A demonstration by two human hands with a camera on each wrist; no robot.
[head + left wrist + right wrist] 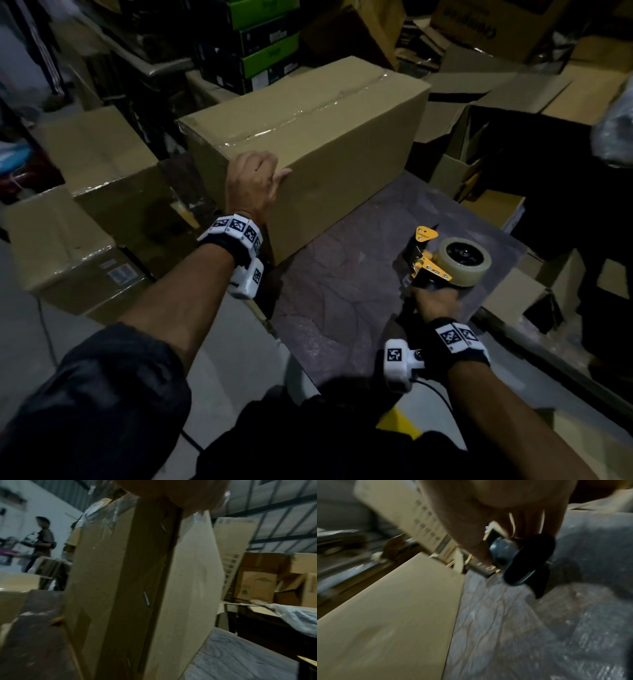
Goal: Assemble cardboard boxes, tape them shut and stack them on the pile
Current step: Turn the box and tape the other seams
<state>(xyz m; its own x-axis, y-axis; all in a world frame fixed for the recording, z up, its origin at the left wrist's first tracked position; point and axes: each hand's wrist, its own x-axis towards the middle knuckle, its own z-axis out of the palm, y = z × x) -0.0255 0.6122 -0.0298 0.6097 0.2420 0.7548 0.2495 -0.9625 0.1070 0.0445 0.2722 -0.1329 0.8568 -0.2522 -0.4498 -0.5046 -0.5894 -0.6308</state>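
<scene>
light: pretty dim, warehouse-ish | floor (219, 373): pale grey concrete | table (346, 291): dark mottled top | wall (51, 511): plain white, far left | roof (281, 507): corrugated sheets on dark beams | clutter: green-and-black cartons (263, 44) stacked at the back | someone (42, 539) standing by the wall, blurry

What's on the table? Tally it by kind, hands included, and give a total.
box: 1
tape gun: 1
hands: 2 (left hand holding the box corner, right hand gripping the tape gun)
Total: 4
</scene>
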